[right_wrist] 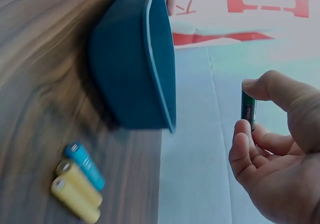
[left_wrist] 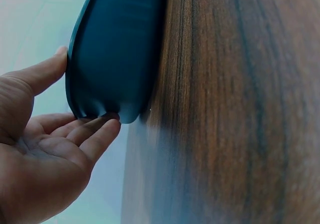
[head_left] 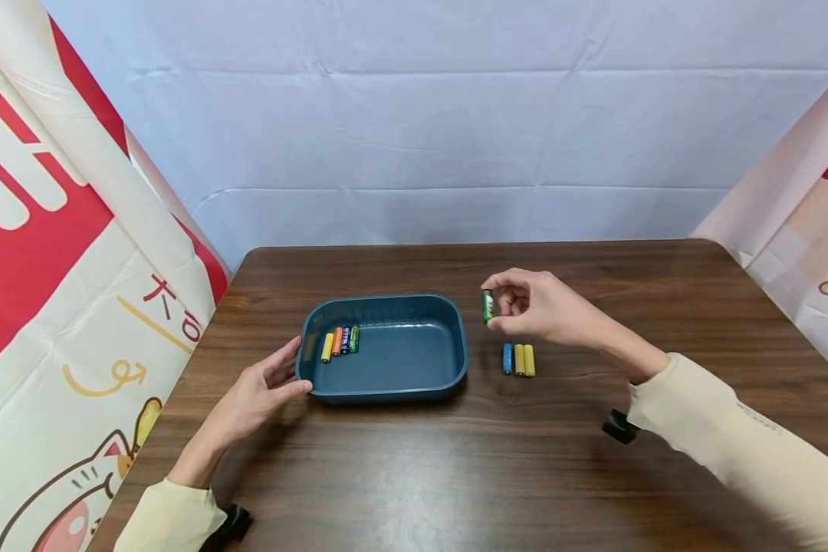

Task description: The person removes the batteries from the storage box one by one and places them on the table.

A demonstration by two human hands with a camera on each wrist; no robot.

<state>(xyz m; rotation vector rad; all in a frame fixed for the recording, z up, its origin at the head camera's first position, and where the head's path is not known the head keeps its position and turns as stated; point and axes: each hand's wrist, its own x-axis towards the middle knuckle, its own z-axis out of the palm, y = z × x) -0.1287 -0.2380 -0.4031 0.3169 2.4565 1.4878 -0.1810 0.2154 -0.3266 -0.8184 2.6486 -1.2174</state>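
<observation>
My right hand [head_left: 541, 307] pinches a green battery [head_left: 487, 306] upright between thumb and fingers, above the table to the right of a dark blue plastic tray [head_left: 386, 395]. The same battery [right_wrist: 248, 108] shows end-on to the thumb in the right wrist view. My left hand [head_left: 251, 399] rests its fingertips and thumb against the tray's left end and front corner, seen closely in the left wrist view. Inside the tray, at its left, a yellow battery [head_left: 327, 347], an orange one [head_left: 337, 341], a dark blue one [head_left: 346, 340] and a green one [head_left: 355, 339] lie side by side.
On the wooden table [head_left: 400, 475], right of the tray, lie a blue battery [head_left: 507, 359] and two yellow batteries [head_left: 524, 360] in a row. A pale cloth [head_left: 455, 130] hangs behind the table's far edge, with printed sheets [head_left: 76, 253] at the sides.
</observation>
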